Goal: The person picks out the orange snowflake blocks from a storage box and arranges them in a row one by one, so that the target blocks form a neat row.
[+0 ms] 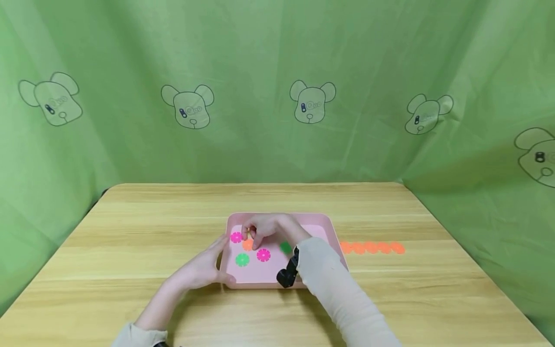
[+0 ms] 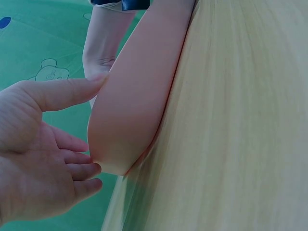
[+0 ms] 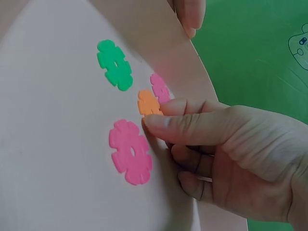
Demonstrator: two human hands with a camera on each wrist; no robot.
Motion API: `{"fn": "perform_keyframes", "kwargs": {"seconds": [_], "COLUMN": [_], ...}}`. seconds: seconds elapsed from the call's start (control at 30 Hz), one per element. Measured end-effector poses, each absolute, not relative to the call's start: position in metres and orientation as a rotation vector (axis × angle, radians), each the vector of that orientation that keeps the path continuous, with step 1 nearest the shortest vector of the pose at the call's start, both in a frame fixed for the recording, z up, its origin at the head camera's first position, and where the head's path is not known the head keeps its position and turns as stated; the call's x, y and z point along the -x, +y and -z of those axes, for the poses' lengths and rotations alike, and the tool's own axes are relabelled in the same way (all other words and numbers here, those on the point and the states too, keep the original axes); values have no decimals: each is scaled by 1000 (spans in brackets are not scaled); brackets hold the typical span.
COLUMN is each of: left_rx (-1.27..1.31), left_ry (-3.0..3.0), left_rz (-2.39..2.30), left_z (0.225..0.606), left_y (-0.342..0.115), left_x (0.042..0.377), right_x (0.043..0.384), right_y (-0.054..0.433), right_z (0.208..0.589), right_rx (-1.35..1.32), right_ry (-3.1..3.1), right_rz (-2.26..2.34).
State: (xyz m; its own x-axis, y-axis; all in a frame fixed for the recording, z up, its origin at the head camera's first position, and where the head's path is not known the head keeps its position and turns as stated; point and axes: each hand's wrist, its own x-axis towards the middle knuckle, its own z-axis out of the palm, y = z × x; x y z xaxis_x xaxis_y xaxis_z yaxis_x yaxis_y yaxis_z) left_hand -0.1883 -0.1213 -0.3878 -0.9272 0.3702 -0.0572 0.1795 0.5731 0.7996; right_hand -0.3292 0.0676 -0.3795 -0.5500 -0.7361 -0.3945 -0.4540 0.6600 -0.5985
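Observation:
A shallow pink tray (image 1: pixel 277 285) sits on the wooden table. Inside it, my right hand (image 1: pixel 266 226) pinches the edge of an orange flower-shaped disc (image 3: pixel 149 102) between thumb and index finger; the other fingers are curled. Close by lie a pink disc (image 3: pixel 130 151), a green disc (image 3: pixel 114 65) and a second pink disc (image 1: pixel 236 237), which the hand partly covers in the right wrist view. My left hand (image 1: pixel 204 267) rests against the tray's left side. Its thumb touches the rim and its fairly straight fingers touch the wall (image 2: pixel 127 110).
Under my right forearm, a darker green piece (image 1: pixel 285 247) shows in the tray. Several orange discs (image 1: pixel 372 247) form a row on the table, right of the tray. A green curtain (image 1: pixel 260 154) hangs behind the table's far edge.

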Motion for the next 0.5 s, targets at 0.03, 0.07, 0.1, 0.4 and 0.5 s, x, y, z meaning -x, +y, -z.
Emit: {"fn": "perform_keyframes", "kwargs": {"seconds": [0.03, 0.07, 0.1, 0.4, 0.5], "left_rx": [-456, -457, -457, -489, -483], "left_ry": [2587, 2588, 2588, 2593, 2598], "left_rz": [-1275, -1275, -1273, -1269, -1265], "left_z": [388, 388, 389, 389, 389], "left_y": [-121, -121, -121, -122, -122], "left_x": [188, 188, 189, 188, 189], "right_x": [329, 328, 328, 330, 330], "right_y": [67, 67, 67, 70, 72], "right_z": [379, 379, 379, 381, 382], "right_rx": [907, 898, 889, 865, 850], "right_ry": [2243, 2246, 2248, 2266, 2264], "right_rz": [576, 576, 579, 662, 694]}}
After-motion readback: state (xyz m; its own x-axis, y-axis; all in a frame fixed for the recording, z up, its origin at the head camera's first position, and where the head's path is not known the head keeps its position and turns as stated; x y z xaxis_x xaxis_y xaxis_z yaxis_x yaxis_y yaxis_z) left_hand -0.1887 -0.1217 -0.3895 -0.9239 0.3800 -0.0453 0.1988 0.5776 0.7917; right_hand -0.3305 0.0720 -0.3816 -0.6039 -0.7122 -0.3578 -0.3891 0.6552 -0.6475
